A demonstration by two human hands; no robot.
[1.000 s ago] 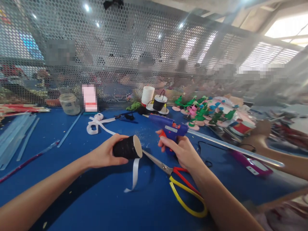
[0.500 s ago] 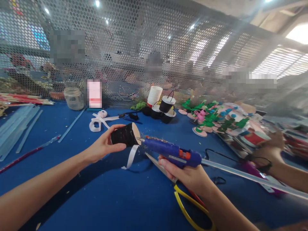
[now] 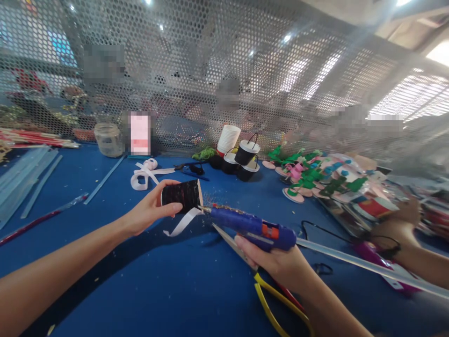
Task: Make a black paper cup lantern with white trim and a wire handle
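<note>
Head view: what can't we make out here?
- Scissors: middle hidden under the right hand, handles cut by the bottom edge.
- Glue gun trigger: covered by fingers.
- Cup far side: hidden by the left hand.
- Glue at the nozzle: too small.
- Behind the mesh: blurred.

No lettering, label or number can be read on anything here.

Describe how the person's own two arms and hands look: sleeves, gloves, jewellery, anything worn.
Both forearms are bare as far as the picture shows, with no sleeve in view. The left hand and right hand wear no gloves. No ring, watch or bracelet shows on either wrist or on the visible fingers. Nails look short and unpainted, though they are small in the picture.
</note>
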